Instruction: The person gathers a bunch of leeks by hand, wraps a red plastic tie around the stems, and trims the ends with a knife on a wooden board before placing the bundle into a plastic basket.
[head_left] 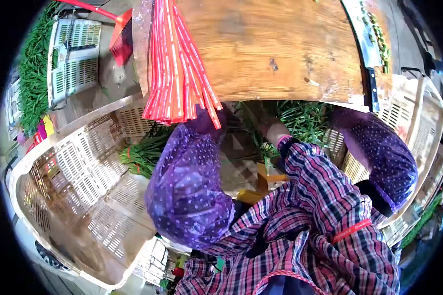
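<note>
My right hand (pixel 275 130), at the end of a plaid sleeve with a pink cuff, reaches down below the front edge of the wooden table (pixel 280 49). Long leafy greens (pixel 302 120) lie around and beyond it. Its fingers are hidden, so whether it grips any of them cannot be told. My left hand is out of sight. Purple dotted covers (pixel 189 182) lie over what look like my knees, on both sides of the hand. Left of them, a bundle of greens (pixel 145 155) with a red band rests in a pale plastic crate (pixel 88 206).
Red printed strips (pixel 174 73) hang over the table's front left edge. A long knife (pixel 371 73) with a black handle lies along the right side. Another crate (pixel 423 118) stands at right. A red-handled broom (pixel 122 42) and more crates (pixel 74 54) are at far left.
</note>
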